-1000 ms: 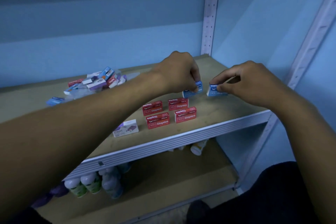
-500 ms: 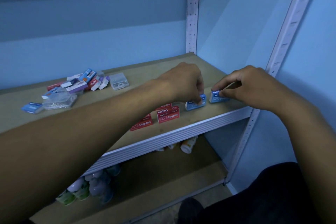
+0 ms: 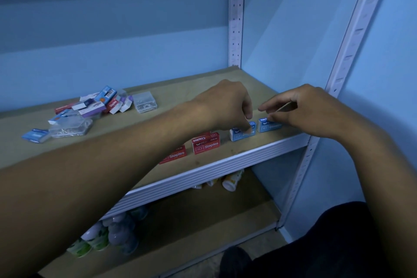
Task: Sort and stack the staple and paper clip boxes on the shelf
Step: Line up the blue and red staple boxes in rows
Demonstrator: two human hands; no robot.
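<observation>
Now, head view only. L hand (image 3: 228, 106) over the front-right part of the shelf (image 3: 248, 88), fingers curled down; thumb and fingertips touch the top of the L blue staple box (image 3: 239, 135), a light pinch at its upper edge. Box sits flat on the shelf, not lifted. R hand (image 3: 309, 113) just to the right: index finger stretched out toward the L hand with a gap under it, thumb and lower fingers resting on the top of the R blue staple box (image 3: 268, 126). Cannot tell if R fingers actually clamp the box or only rest on it. Both blue boxes stand side by side near the front edge, a small gap between them.

Left of those: red Staples boxes (image 3: 205, 144), one stacked on another, plus another red box (image 3: 174, 156) partly hidden by my L forearm. Rear-left of the shelf: unsorted pile of small boxes (image 3: 99, 102) — blue, red, purple/white mixed. Clear plastic case (image 3: 144, 101) just beside the pile holds metal clips; second clear case (image 3: 72, 127) nearer front, also w/ clips. One flat blue box (image 3: 36, 135) lies alone at far left.

Lower shelf (image 3: 203, 216): bottles (image 3: 106, 237) lying at left, more bottles (image 3: 232, 180) at back under the upper shelf.
</observation>
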